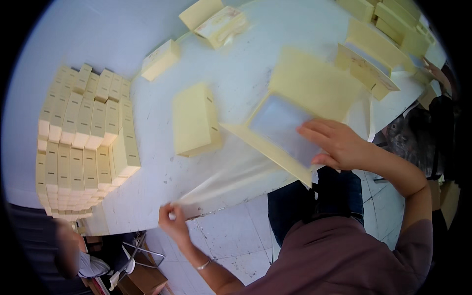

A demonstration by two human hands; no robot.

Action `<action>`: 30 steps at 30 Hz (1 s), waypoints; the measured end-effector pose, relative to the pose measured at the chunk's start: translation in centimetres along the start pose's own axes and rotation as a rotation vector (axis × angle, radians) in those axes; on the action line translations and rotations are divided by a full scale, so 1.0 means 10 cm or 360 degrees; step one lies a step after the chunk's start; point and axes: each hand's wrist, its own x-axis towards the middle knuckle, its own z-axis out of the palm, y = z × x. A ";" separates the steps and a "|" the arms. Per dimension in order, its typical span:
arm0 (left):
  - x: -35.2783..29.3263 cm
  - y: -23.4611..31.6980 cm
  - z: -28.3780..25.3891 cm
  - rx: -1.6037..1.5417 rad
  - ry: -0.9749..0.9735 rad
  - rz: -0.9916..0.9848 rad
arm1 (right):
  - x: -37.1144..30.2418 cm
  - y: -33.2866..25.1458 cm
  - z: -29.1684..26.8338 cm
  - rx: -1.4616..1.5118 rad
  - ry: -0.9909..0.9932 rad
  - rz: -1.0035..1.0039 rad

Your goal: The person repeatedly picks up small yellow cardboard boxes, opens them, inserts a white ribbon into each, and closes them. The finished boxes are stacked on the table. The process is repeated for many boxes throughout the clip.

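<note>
An open pale-yellow box [280, 158] with a raised lid [312, 81] is in front of me, tilted at the table's near edge. Over its whitish-blue inside [282, 118] lies my right hand [339, 145], its fingers stretched out and the thumb apart. My left hand [173, 221] is at the table's front edge, finger and thumb pinched on the end of a thin pale film strip [231, 174]. That strip runs taut from the pinch toward the box; where it meets the box is blurred. A closed yellow box [194, 120] stands just left of the open one.
Many closed boxes are stacked [81, 142] at the left. Farther back are a small box [161, 60] and an open box [216, 24]. More open boxes [368, 69] stand at the right. Another person's arm [66, 246] shows at lower left, beside a folding metal frame [140, 250].
</note>
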 end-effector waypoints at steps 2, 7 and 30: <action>-0.17 -0.12 -0.15 0.0019 0.0025 -0.0146 | 0.00 0.03 0.04 -0.0039 -0.0005 -0.0241; -0.39 0.05 -0.05 0.0018 0.0028 -0.0252 | 0.00 0.18 0.18 -0.0229 0.0124 -0.0464; 0.32 1.29 0.64 -0.3010 -0.1147 -0.0695 | -0.01 -0.19 -0.01 0.0557 0.0455 -0.0096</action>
